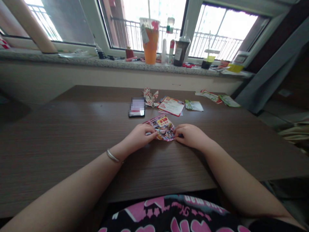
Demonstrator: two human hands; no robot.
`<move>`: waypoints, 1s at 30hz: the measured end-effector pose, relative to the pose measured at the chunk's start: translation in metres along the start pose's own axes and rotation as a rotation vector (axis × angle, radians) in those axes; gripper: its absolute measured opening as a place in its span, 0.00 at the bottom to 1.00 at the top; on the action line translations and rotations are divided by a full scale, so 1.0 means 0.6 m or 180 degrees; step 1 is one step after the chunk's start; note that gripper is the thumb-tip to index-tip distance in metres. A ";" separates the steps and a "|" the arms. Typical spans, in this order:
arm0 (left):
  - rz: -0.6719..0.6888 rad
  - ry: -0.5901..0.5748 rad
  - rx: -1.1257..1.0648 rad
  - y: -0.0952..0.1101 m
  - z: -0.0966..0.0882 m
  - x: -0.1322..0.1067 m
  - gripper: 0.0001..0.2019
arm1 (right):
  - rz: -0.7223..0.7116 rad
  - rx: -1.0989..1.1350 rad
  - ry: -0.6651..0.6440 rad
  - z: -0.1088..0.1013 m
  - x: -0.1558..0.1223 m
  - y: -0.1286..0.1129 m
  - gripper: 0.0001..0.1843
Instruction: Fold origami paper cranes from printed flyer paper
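A colourful printed flyer (166,121) lies low over the brown table in front of me, its large figures upside down to my view. My left hand (143,134) grips its left side, thumb and fingers pinched on the paper. At the lower right corner, my right hand (189,136) has its fingertips closed on the flyer's edge. Just behind the flyer are a phone (137,107) with a lit screen and a folded paper figure (151,96). The undersides of both hands' fingers are partly hidden.
Behind the flyer lies a stack of printed sheets (172,105), with green-and-white leaflets (194,105) to its right. More leaflets (210,96) sit at the far right of the table (60,129). An orange drink cup (151,42) and a dark cup (181,51) stand on the windowsill.
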State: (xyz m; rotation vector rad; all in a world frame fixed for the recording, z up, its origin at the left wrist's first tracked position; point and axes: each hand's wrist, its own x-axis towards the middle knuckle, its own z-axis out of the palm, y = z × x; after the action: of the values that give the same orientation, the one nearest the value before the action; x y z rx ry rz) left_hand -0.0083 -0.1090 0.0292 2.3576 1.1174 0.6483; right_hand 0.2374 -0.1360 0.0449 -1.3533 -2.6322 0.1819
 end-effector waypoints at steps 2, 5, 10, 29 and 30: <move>-0.0145 0.0010 0.0176 0.002 0.000 -0.002 0.12 | 0.0009 -0.0020 0.0008 0.000 0.000 0.000 0.06; -0.0189 0.0122 0.0654 -0.002 0.002 -0.001 0.11 | 0.0060 -0.0032 0.0003 0.000 0.000 -0.001 0.06; -0.0080 0.0195 0.1290 -0.007 0.008 0.006 0.10 | 0.0154 0.0023 0.0003 -0.002 0.002 -0.010 0.06; -0.0348 0.0301 0.1074 -0.014 0.011 0.017 0.09 | 0.0376 -0.0850 0.0046 -0.002 0.005 -0.038 0.15; -0.0361 0.0294 0.1082 -0.014 0.011 0.018 0.09 | 0.0361 -0.0857 0.0048 -0.002 0.006 -0.038 0.15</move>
State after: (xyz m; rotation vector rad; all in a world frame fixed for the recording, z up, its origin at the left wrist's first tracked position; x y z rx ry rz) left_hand -0.0035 -0.0969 0.0213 2.5389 1.4923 0.5687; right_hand 0.2176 -0.1465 0.0506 -1.5790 -2.6421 -0.1748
